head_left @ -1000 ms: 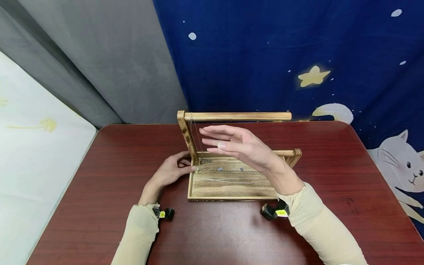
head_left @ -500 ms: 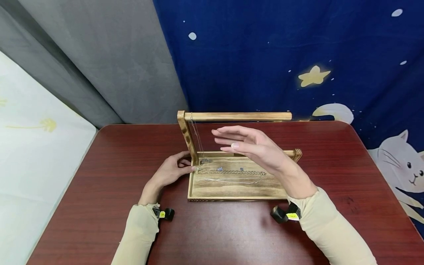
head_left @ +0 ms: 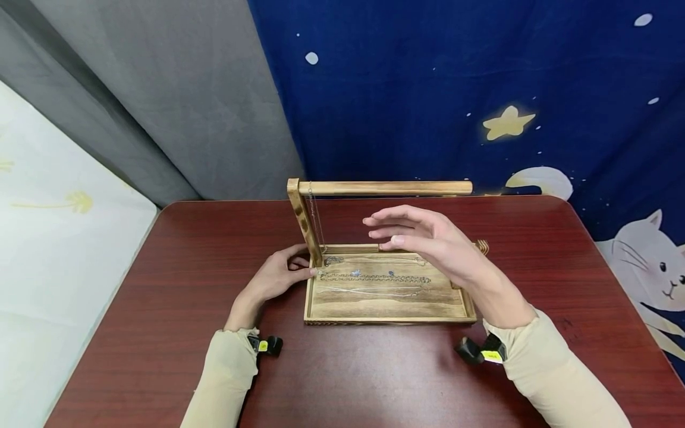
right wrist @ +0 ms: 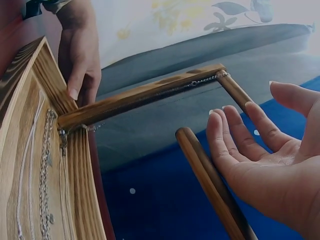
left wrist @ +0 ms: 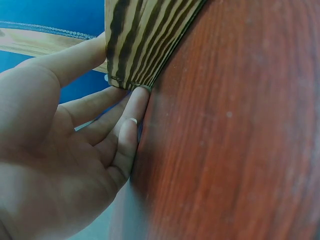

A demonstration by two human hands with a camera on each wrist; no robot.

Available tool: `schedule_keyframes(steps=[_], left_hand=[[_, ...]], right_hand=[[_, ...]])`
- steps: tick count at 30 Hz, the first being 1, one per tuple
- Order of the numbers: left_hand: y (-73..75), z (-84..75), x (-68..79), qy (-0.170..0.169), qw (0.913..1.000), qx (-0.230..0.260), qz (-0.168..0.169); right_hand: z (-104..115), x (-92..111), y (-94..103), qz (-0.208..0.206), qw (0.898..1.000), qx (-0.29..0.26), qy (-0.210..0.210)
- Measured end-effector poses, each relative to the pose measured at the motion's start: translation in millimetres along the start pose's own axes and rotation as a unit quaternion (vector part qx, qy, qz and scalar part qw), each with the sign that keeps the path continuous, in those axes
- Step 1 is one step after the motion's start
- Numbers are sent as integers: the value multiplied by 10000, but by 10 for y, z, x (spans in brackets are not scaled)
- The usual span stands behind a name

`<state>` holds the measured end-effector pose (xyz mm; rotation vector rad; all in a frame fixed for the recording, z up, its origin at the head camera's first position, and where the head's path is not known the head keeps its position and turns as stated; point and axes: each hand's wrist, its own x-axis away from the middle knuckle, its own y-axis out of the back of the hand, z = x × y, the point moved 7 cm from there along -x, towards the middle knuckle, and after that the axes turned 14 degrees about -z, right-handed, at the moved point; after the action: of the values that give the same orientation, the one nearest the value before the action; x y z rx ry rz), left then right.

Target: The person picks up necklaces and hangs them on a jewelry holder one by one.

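Note:
A wooden jewelry stand has a shallow tray (head_left: 385, 321), an upright post (head_left: 303, 223) and a high bar (head_left: 385, 188). My left hand (head_left: 272, 275) holds the tray's left back corner, thumb on the near side and fingers behind. From the left end of the bar hangs a thin necklace (right wrist: 212, 78). Several more lie across the tray, among them a chain with blue charms (head_left: 374, 278) and a fine silver one (head_left: 364, 291). Above the tray's right part my right hand (head_left: 436, 244) hovers with fingers loosely extended, holding nothing. It hides much of a second, lower bar (right wrist: 210, 180).
The stand sits on a reddish-brown table (head_left: 364, 368) near its far edge. Behind hang a grey curtain (head_left: 187, 89) and a blue curtain (head_left: 401, 89) with stars. A white patterned cloth (head_left: 64, 267) borders the left side.
My right hand has drawn back to the right, away from the hanging necklace, uncovering more of the tray. The left hand has stayed at the corner.

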<state>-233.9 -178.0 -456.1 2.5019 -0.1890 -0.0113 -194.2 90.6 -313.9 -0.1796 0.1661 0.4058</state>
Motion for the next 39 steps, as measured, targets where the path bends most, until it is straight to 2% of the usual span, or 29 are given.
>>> schedule_keyframes(steps=[11, 21, 39], left_hand=[[-3, 4, -12, -22, 10000, 27, -12], [-3, 8, -11, 1, 10000, 5, 6], [-3, 9, -17, -83, 10000, 29, -13]], right_hand=[[4, 99, 80, -14, 9996, 283, -5], [-29, 194, 110, -45, 9966, 809, -115], [-98, 402, 229, -177, 9922, 1232, 52]])
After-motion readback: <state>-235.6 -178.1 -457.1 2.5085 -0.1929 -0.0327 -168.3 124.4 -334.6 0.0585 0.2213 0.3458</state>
